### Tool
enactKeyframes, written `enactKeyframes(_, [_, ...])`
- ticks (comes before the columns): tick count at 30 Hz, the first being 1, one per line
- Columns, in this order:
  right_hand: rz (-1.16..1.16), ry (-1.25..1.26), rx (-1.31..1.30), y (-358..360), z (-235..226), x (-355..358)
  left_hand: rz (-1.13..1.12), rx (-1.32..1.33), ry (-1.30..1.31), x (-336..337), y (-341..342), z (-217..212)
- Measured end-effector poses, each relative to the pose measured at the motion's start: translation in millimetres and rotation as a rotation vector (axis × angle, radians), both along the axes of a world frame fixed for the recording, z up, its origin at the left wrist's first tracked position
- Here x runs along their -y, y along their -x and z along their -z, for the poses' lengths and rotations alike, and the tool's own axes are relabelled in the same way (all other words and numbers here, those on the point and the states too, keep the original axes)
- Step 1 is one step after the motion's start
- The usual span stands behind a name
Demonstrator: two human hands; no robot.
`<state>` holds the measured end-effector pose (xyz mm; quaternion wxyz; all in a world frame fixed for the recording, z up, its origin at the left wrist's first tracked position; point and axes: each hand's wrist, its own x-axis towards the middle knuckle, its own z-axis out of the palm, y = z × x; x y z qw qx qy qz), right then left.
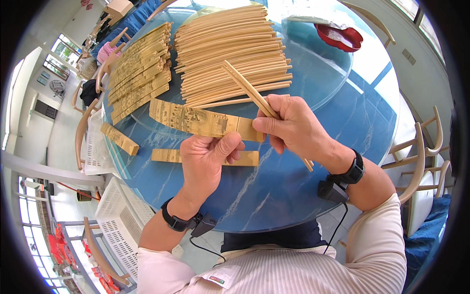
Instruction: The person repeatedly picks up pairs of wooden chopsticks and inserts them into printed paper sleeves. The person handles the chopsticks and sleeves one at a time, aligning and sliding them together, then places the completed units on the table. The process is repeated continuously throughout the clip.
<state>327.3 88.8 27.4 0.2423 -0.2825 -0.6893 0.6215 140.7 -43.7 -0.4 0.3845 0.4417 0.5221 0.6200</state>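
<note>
A printed tan paper chopstick sleeve (191, 119) is pinched between the thumb and fingers of my left hand (208, 159). My right hand (296, 122) grips a pair of wooden chopsticks (245, 87), slanting from upper left to lower right, and its fingertips meet the sleeve's right end. Whether the chopsticks touch the sleeve's mouth is hidden by my fingers. Beneath my left hand, another sleeve (248, 158) lies flat on the blue table (293, 196). A short sleeve (119, 139) sits at the left edge. Beyond my hands are a large pile of chopsticks (230, 49) and overlapping sleeves (139, 68).
A red dish (340, 39) and clear plastic wrapping (320, 17) rest on the round glass turntable (323, 83). Wooden chairs (421, 157) stand around the table. White plastic crates (117, 220) are at the lower left. Wristbands with cabled devices (335, 191) sit on both my wrists.
</note>
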Motion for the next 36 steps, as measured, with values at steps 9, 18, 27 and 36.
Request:
enactKeyframes(9, [-0.024,0.053,-0.005,-0.6,-5.1,2.6,-0.075,0.151,0.085,12.7,-4.2,2.8])
enactKeyframes(18, [-0.15,-0.005,-0.045,-3.7,3.2,-1.8,-0.104,0.204,0.018,18.5,-14.9,3.3])
enactKeyframes(27, [-0.068,-0.05,0.022,-1.5,3.4,-0.1,-0.17,0.276,0.155,42.2,-6.0,6.1])
enactKeyframes(36, [0.004,-0.145,0.015,-2.7,4.0,-5.5,-0.082,0.517,0.421,56.3,-0.1,16.5])
